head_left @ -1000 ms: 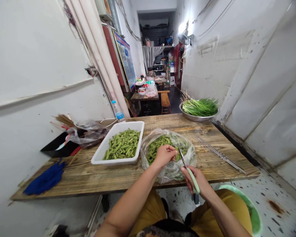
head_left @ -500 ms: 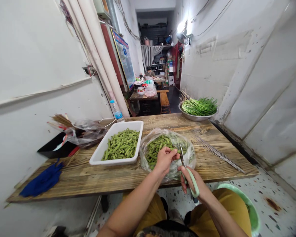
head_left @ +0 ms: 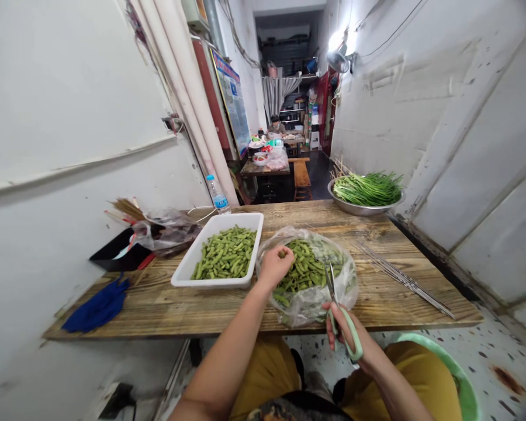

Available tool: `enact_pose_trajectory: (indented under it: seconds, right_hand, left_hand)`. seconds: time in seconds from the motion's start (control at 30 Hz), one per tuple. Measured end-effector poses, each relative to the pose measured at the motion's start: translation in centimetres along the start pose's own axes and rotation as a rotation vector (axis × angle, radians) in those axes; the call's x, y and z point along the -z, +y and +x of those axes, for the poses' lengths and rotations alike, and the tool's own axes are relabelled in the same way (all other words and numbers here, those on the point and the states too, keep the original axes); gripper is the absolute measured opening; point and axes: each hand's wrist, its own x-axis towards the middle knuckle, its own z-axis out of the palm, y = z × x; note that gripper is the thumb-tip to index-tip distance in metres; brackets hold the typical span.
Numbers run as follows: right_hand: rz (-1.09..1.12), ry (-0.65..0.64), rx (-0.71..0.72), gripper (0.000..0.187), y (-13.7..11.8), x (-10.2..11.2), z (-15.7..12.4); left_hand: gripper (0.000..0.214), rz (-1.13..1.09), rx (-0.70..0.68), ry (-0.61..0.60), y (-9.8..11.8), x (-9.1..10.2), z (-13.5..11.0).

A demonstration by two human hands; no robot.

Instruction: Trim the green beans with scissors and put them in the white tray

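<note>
Scissors (head_left: 331, 286), one pair with pale green handles and slim metal blades slightly parted, were gripped in the right hand (head_left: 342, 327), its fingers bent around the loops and the tips pointing up over the bag. The left hand (head_left: 277, 264) was apart from it, fingers curled in toward the thumb above the left part of the bag; whether anything was pinched there could not be told. Below the left hand and the blades lay one clear plastic bag (head_left: 298, 317), thin and crinkled, spread wide around a heap of green pods (head_left: 307, 268), too many to count. Just left of it stood one white plastic tray (head_left: 178, 277), rectangular with rounded corners, with a second heap of small, bumpy pods, also past counting. Both rested on one wooden table (head_left: 228, 307) with dark, streaky grain. To the right lay several thin metal skewers (head_left: 409, 283) in a loose bundle, and beyond them one round metal bowl (head_left: 368, 210) piled with long green stalks (head_left: 370, 188). On the left were one crumpled blue cloth (head_left: 97, 305), one black box (head_left: 120, 252) and one clear bottle (head_left: 220, 200) with a blue cap. One green tub (head_left: 470, 380) stood on the speckled floor (head_left: 493, 342); farther off were one wooden bench (head_left: 302, 173) and one person (head_left: 276, 126).
</note>
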Motion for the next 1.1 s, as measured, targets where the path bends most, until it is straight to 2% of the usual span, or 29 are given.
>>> enact_pose_trajectory:
  seconds: [0.07,0.17,0.27,0.37,0.47,0.63,0.7,0.83,0.97,1.1]
  right_hand:
    - [-0.020,-0.013,0.005,0.049,-0.1,0.0,-0.2]
    - [-0.046,-0.041,0.054,0.047,-0.2,0.1,-0.4]
    - [-0.064,-0.043,0.058,0.046,-0.2,0.4,-0.6]
    - [-0.068,-0.030,0.039,0.045,-0.2,0.6,-0.6]
    - [-0.074,-0.051,0.061,0.043,0.2,0.5,-0.3]
    - [-0.070,-0.100,0.103,0.038,1.0,0.4,0.1]
    - [-0.079,-0.112,0.104,0.037,1.2,0.4,0.2]
    - [-0.096,-0.107,0.125,0.038,1.2,0.3,0.8]
    - [-0.117,-0.089,0.155,0.042,0.6,0.1,1.4]
    - [-0.125,-0.073,0.160,0.041,-0.1,0.1,1.4]
  left_hand:
    - [0.009,0.108,-0.051,-0.089,-0.4,-0.7,0.4]
    - [0.016,0.103,-0.054,-0.159,-0.5,-1.7,0.6]
    - [0.017,0.191,-0.080,-0.109,-0.2,-1.6,0.6]
    - [0.016,0.399,-0.070,-0.050,-0.1,-1.0,0.8]
    - [0.016,0.503,-0.068,-0.077,-0.6,-0.8,1.2]
    - [0.009,0.353,-0.016,-0.176,-2.1,-0.2,2.3]
    - [0.007,0.282,-0.023,-0.177,-2.3,0.1,2.3]
    - [0.011,0.154,-0.070,-0.172,-1.3,0.2,0.8]
    - [0.017,0.072,-0.060,-0.278,0.1,-0.9,-1.4]
    - [0.014,0.054,-0.041,-0.270,0.5,-1.9,-2.3]
